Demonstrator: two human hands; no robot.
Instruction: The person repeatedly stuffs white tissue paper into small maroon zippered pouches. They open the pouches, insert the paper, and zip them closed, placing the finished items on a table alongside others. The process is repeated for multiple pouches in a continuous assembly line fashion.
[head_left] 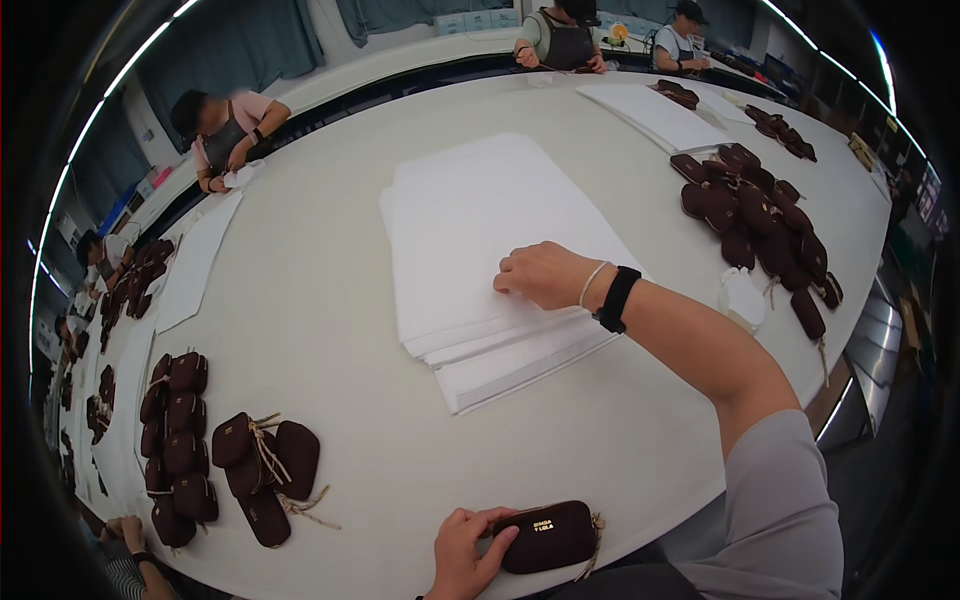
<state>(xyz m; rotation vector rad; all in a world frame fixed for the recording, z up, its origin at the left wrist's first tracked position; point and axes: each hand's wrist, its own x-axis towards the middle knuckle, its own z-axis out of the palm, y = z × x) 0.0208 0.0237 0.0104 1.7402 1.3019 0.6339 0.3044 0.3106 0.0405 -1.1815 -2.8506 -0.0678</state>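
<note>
Near the table's front edge, my left hand [468, 550] grips the left end of a dark brown zip pouch [556, 538], thumb on its front face. The pouch has gold lettering and a cord at its right end. My right hand [545, 276] reaches over a stack of white paper sheets [480, 200] in the middle of the table. Its fingers are curled and bent down at the top sheet; whether they pinch a sheet, I cannot make out. The stack's lower sheets stick out unevenly toward me.
Dark pouches stand in rows [185, 430] at the left, beside a small group with cords [268, 470]. A larger heap of pouches [760, 215] lies at the right, near a crumpled white piece [741, 298]. Co-workers [228, 135] sit around the white table [330, 260].
</note>
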